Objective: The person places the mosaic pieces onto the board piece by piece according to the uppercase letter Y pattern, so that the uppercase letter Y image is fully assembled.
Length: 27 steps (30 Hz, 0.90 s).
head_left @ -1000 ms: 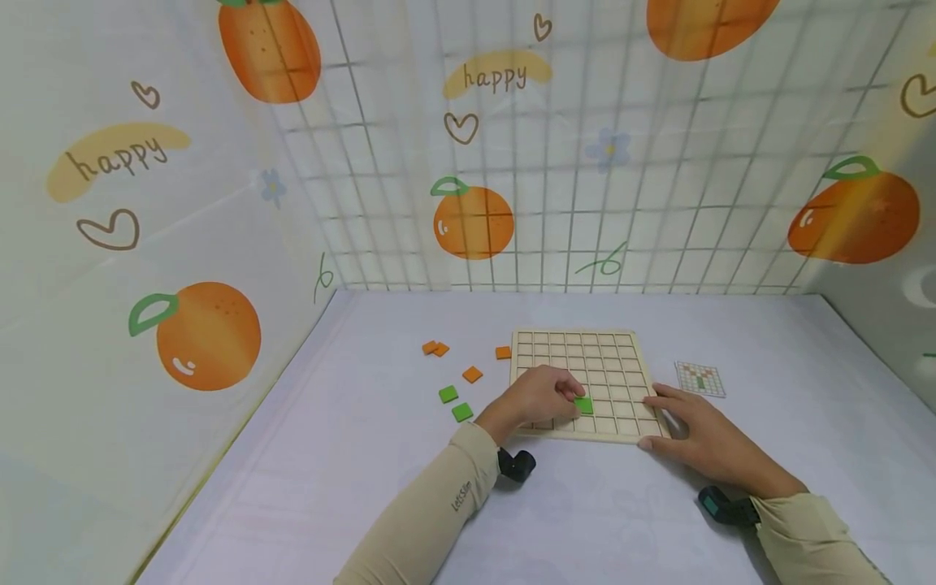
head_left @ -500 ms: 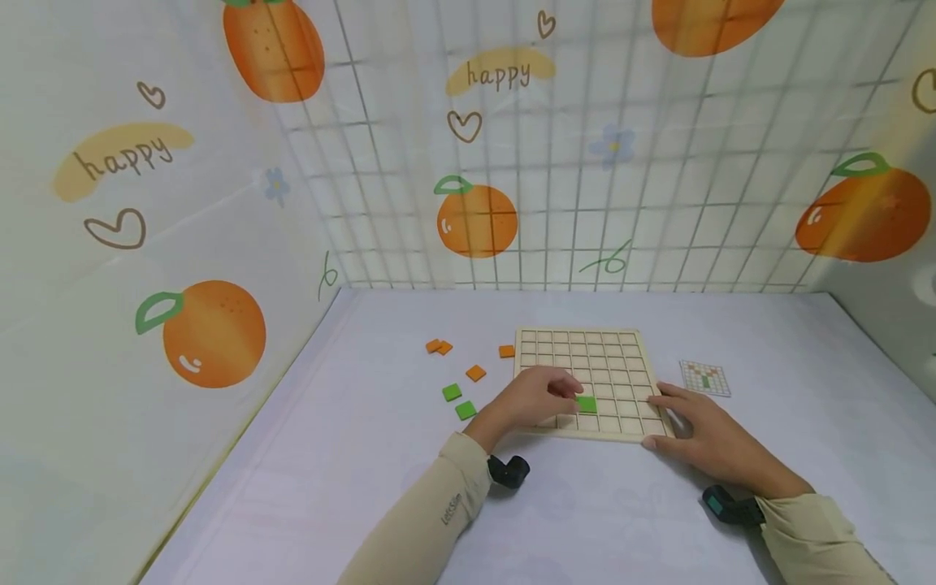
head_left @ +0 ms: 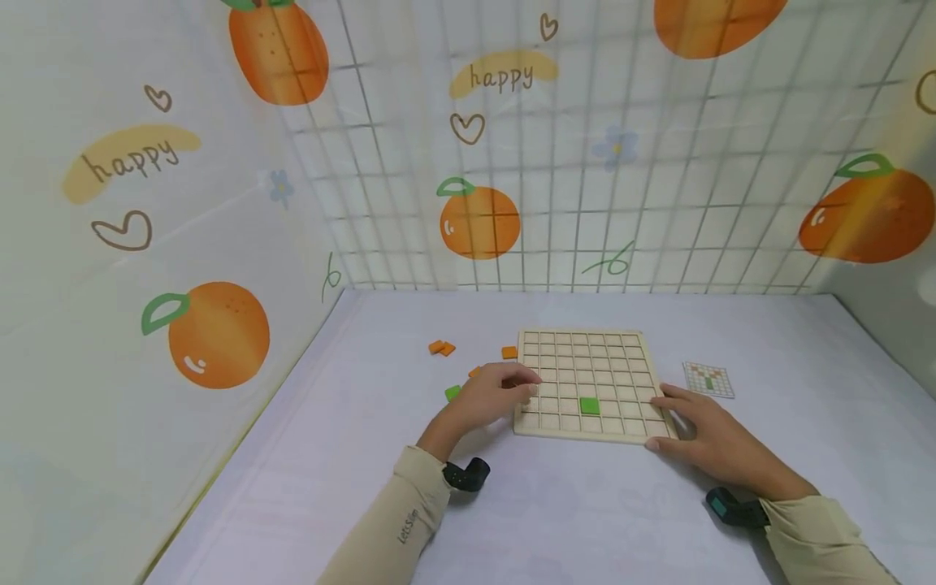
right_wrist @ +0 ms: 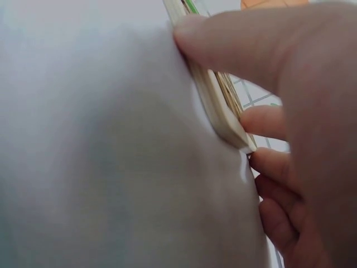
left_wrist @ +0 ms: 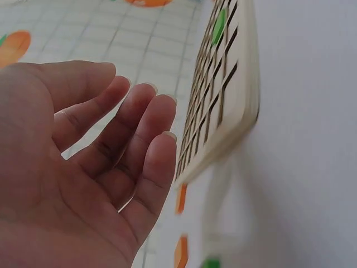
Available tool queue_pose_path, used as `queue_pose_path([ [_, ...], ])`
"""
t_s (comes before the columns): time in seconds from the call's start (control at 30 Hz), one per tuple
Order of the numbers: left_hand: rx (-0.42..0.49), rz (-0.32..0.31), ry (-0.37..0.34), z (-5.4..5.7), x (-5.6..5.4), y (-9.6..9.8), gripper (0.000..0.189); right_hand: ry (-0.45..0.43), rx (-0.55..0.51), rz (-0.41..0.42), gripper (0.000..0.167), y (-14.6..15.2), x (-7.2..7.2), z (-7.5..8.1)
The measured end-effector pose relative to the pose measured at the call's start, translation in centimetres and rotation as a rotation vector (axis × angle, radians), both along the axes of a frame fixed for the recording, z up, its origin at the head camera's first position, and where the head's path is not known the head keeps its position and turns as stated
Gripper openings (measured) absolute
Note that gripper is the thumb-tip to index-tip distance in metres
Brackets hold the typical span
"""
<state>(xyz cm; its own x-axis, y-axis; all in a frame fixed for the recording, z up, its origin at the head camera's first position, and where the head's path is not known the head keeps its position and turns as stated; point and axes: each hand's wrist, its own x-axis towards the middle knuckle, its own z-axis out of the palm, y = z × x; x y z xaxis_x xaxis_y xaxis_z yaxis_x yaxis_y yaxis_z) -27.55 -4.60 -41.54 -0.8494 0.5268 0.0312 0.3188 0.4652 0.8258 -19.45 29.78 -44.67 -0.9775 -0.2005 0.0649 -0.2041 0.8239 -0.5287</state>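
A pale wooden grid board (head_left: 563, 363) lies on the table, with one green square tile (head_left: 589, 406) in a cell of its lower middle. My left hand (head_left: 486, 398) hovers over the board's left edge; in the left wrist view its fingers are loosely bent and hold nothing. With thumb at the near edge and fingers on the right side, my right hand (head_left: 705, 432) holds the board's near right corner. Left of the board, a loose green tile (head_left: 452, 393) and an orange tile (head_left: 474, 371) are partly hidden behind my left hand.
Two overlapping orange tiles (head_left: 442, 348) lie farther back on the left, and another orange tile (head_left: 509, 353) sits beside the board's far left edge. To the right is a small card (head_left: 708, 379) printed with a coloured grid pattern. Patterned curtains enclose the table.
My left hand has let go of the green tile, leaving it in the board's cell, and has moved left to the board's edge. My right hand stays at the corner.
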Motion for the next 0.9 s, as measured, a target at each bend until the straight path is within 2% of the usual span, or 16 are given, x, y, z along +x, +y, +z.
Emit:
queue_pose_path([
  [0.13, 0.018, 0.043, 0.003, -0.2, -0.5, -2.4, 0.032, 0.004, -0.001, 0.003, 0.082, 0.0, 0.1, -0.2],
  [0.33, 0.108, 0.125, -0.036, -0.5, -1.1, -5.6, 0.032, 0.010, 0.009, 0.009, 0.083, 0.0, 0.1, 0.0],
  [0.53, 0.155, 0.182, -0.081, -0.5, -1.5, -7.4, 0.031, 0.009, 0.002, 0.005, 0.083, 0.2, 0.1, 0.0],
  [0.9, 0.146, 0.277, -0.063, -1.0, -2.4, -10.0, 0.028, 0.029, -0.005, 0.019, 0.081, 0.2, 0.1, 0.0],
])
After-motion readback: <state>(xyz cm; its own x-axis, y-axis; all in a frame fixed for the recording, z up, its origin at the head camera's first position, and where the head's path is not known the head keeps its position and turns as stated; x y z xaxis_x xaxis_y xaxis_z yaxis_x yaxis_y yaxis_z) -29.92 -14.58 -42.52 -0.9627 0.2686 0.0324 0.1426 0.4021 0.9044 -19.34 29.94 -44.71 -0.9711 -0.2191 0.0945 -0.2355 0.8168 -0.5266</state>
